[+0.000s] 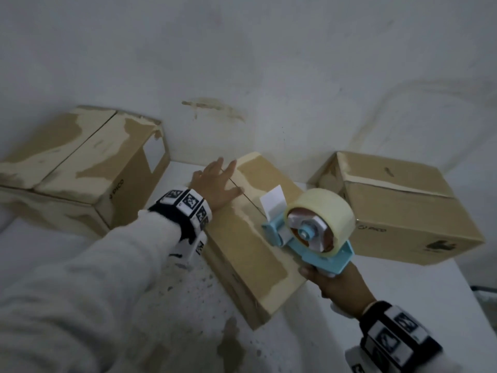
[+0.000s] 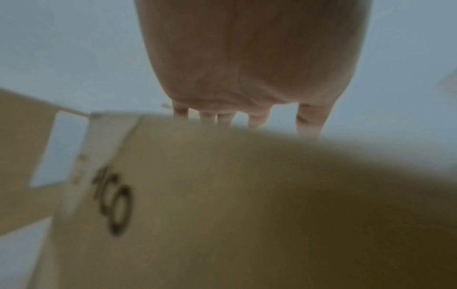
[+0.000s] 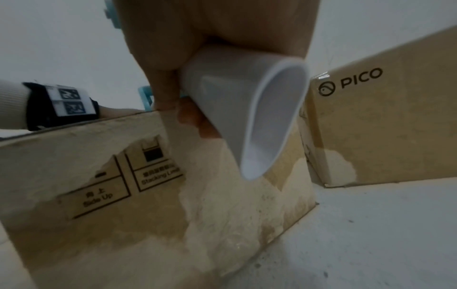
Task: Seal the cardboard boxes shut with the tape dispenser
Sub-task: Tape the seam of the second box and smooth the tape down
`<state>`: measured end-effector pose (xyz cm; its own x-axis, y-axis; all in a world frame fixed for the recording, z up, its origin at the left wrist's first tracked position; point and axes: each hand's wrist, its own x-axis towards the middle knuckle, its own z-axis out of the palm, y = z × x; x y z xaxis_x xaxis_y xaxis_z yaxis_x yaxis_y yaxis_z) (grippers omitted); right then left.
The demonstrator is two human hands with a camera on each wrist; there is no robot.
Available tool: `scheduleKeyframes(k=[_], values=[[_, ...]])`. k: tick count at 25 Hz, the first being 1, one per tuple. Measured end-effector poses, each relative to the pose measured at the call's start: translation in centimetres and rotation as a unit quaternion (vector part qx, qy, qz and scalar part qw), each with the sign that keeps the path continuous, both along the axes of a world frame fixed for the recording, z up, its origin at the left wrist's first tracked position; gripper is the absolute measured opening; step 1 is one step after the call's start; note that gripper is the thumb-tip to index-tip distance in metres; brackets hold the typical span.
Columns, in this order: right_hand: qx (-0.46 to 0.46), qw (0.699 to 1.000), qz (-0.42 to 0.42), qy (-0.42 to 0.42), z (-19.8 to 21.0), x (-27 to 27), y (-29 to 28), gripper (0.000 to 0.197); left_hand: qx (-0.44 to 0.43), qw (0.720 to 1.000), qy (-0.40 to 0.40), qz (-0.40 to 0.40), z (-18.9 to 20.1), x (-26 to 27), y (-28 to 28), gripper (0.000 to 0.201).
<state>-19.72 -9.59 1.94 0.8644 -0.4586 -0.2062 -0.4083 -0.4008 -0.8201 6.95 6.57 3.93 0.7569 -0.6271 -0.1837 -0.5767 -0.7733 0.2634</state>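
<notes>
A worn cardboard box lies in the middle of the white table, flaps closed, its centre seam running away from me. My left hand presses flat on its far left top, fingers straight. In the left wrist view the palm hovers over the box. My right hand grips the white handle of a light blue tape dispenser with a pale tape roll. Its front end sits over the seam near the box's right side, a white tab sticking up.
A larger cardboard box stands at the back left and another at the right, both near the white wall. The second box shows a PICO logo. The table's right edge is close by.
</notes>
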Motion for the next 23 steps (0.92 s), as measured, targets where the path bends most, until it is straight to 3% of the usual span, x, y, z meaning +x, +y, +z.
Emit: scheduleKeyframes(k=[4, 8, 13, 18, 23], values=[[-0.005, 1.000, 0.020, -0.021, -0.3, 2.0, -0.3, 0.009, 0.001, 1.000, 0.027, -0.014, 1.2, -7.5, 0.7, 0.106], [-0.046, 0.997, 0.063, -0.025, -0.8, 5.6, 0.1, 0.025, 0.037, 0.998, 0.041, 0.038, -1.2, -13.3, -0.4, 0.136], [-0.045, 0.996, 0.071, 0.009, 0.1, 7.1, 0.3, 0.015, 0.007, 0.991, -0.020, 0.135, -3.4, -14.3, -2.9, 0.126], [-0.088, 0.990, 0.108, 0.018, 2.4, 4.7, 0.0, 0.017, 0.018, 0.990, -0.025, 0.138, -3.5, -14.5, -2.8, 0.124], [-0.042, 0.998, 0.042, -0.015, 1.7, -1.3, -2.1, 0.012, 0.039, 0.988, -0.039, 0.142, -3.2, -14.7, -2.6, 0.122]])
